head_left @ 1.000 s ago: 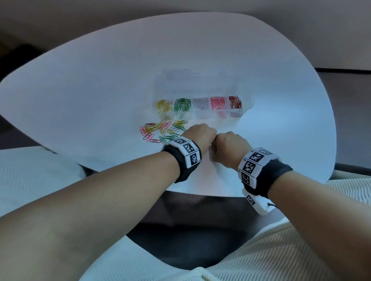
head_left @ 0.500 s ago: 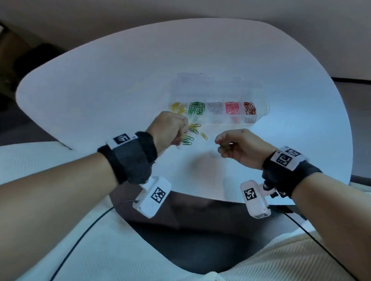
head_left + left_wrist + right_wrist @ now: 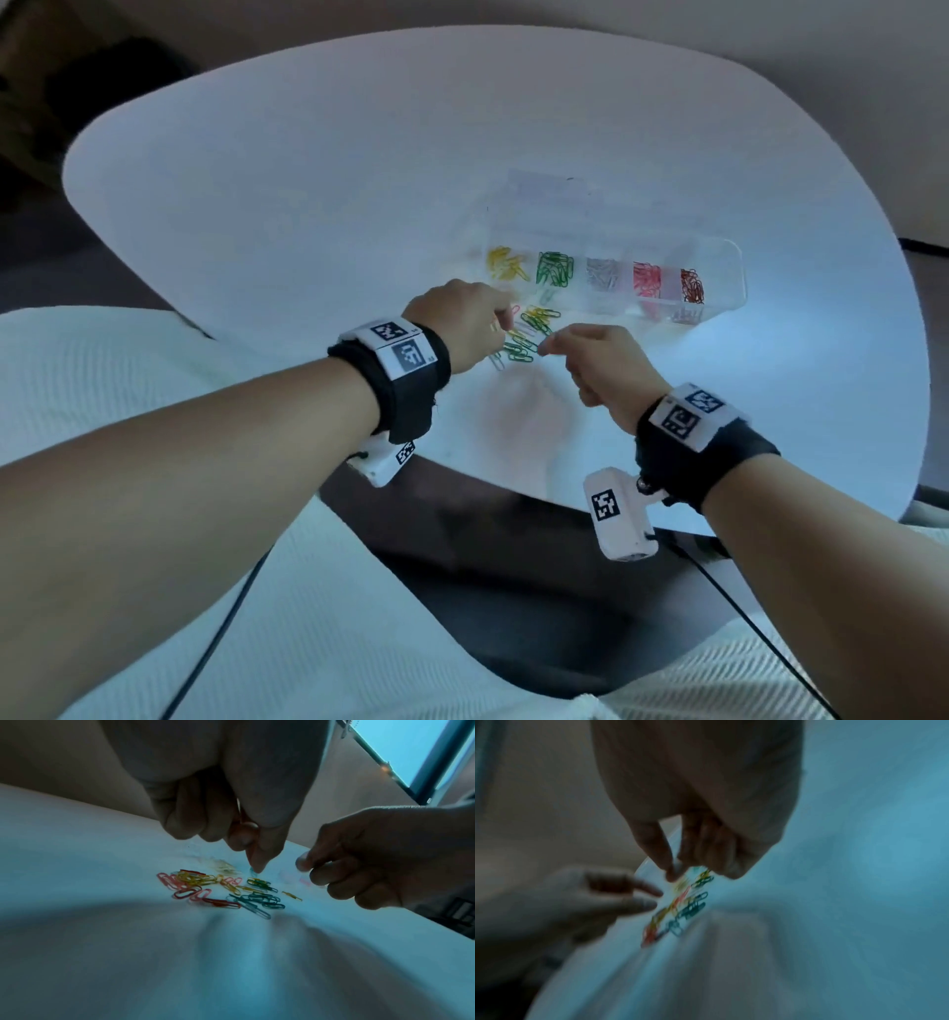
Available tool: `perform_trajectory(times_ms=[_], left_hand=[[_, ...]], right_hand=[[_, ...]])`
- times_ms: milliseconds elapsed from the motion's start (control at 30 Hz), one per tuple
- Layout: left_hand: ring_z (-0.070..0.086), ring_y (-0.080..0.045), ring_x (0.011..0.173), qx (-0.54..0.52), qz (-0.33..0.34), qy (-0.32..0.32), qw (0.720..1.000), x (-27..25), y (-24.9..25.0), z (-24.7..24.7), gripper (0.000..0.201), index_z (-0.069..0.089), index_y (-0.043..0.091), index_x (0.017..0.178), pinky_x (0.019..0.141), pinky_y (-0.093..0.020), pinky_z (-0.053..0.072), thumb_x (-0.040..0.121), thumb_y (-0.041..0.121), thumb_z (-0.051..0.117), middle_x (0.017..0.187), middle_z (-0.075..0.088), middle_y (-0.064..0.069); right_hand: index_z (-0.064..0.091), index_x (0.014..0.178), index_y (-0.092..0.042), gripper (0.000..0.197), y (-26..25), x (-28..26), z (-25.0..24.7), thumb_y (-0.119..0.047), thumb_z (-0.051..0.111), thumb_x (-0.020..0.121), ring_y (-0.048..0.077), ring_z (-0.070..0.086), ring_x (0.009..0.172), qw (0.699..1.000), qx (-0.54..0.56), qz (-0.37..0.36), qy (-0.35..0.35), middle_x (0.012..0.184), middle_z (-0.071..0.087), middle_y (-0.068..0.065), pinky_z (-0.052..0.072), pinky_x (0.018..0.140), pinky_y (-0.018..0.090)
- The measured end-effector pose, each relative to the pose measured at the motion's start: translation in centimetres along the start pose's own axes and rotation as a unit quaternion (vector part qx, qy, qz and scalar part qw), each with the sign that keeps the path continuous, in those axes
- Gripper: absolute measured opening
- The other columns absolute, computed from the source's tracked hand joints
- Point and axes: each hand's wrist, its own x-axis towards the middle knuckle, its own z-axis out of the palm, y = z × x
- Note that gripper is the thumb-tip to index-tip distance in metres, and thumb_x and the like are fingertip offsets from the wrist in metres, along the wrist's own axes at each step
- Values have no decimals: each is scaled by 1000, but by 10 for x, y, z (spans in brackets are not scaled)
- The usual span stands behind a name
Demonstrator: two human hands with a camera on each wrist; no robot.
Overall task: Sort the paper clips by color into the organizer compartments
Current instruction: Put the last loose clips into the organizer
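Observation:
A loose pile of mixed paper clips (image 3: pixel 526 336) (image 3: pixel 221 890) (image 3: pixel 680 908) lies on the white table (image 3: pixel 359 180), just in front of the clear organizer (image 3: pixel 732 277). From left to right its compartments hold yellow, green, silver, pink and red clips. My left hand (image 3: pixel 506 321) (image 3: pixel 254 869) is over the pile's far side, thumb and forefinger pinched on a pale clip at the table surface. My right hand (image 3: pixel 545 349) (image 3: pixel 672 875) hovers at the pile's right edge, fingers curled, thumb tip against forefinger. Blur hides whether it holds a clip.
The organizer's clear lid (image 3: pixel 565 205) lies open behind it. The table's near edge (image 3: pixel 513 488) runs just below my wrists, with a dark gap and a white knitted garment (image 3: pixel 257 616) below. Cables hang from both wrist cameras.
My fists were pressed together near the table's front, then drew apart. Now both hands have come back to the pile, the left one lower and pinching at the clips.

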Motion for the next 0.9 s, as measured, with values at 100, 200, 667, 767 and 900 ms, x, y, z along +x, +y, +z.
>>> perform_trajectory(times_ms=[100,200,667,767,900], left_hand=[[60,-21,93,34,31,4,999,4,1,6,21,66,36,106,74,-28,43,88,32,57,101,63,7],[61,-21,100,67,52,14,996,9,4,14,22,66,36,109,75,-28,40,89,34,58,114,64,6],[63,-25,86,136,63,-10,989,14,1,26,16,73,25,93,64,-28,38,89,22,58,100,66,5],[62,-26,83,158,73,-6,985,13,2,27,17,72,24,91,63,-29,38,89,21,55,99,65,3],[63,-28,78,195,77,-1,978,14,4,29,18,69,19,92,62,-29,41,88,18,51,91,68,-1]], right_hand=[[73,90,-29,8,1,1,15,-34,69,84,8,54,59,946,-303,-103,47,68,55,-9,39,53,22],[73,100,-35,18,4,2,22,-42,67,85,20,63,81,914,-382,-120,69,86,63,-4,48,68,27],[75,90,-31,11,14,-4,18,-38,73,81,21,63,78,911,-387,-101,100,82,64,-4,48,64,27],[75,87,-27,12,13,-5,20,-37,69,82,23,63,78,905,-404,-91,95,88,68,-1,47,64,27],[70,85,-17,24,13,-8,24,-39,63,82,26,61,74,886,-444,-83,106,85,65,3,46,63,27]])
